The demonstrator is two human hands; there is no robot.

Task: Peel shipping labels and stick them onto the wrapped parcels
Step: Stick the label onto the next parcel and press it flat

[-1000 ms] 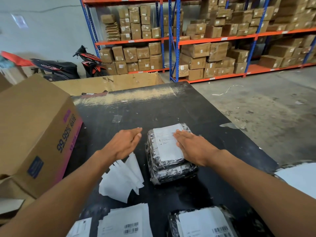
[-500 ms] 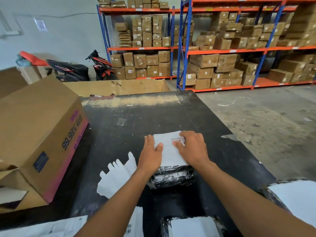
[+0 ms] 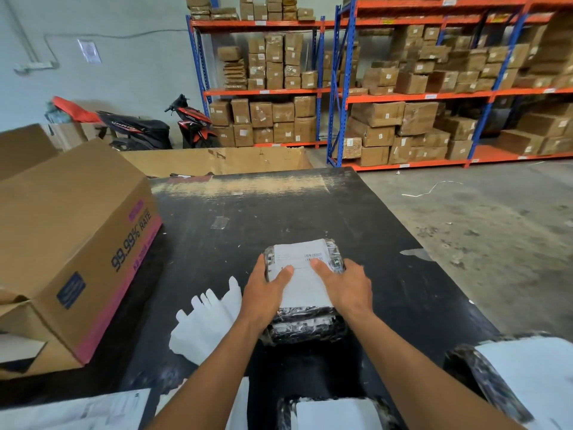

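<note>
A black-wrapped parcel (image 3: 334, 255) lies on top of a second wrapped parcel (image 3: 307, 329) in the middle of the black table (image 3: 279, 209). A white shipping label (image 3: 305, 285) covers most of its top face. My left hand (image 3: 266, 294) grips the parcel's left side and my right hand (image 3: 348, 290) grips its right side. Both thumbs press down on the label. A heap of peeled white backing papers (image 3: 207, 324) lies just left of my left wrist.
A big brown carton (image 3: 68, 237) fills the table's left side. Two more labelled parcels sit near me, at front centre (image 3: 338, 412) and front right (image 3: 527, 377). Label sheets (image 3: 93, 411) lie at front left. Beyond the table are an open flat carton (image 3: 217, 161), stocked shelves (image 3: 403, 94) and a scooter (image 3: 192, 122).
My left hand came off the table and onto the parcel. Both hands then slid from flat on the label out to the parcel's sides, thumbs staying on the label.
</note>
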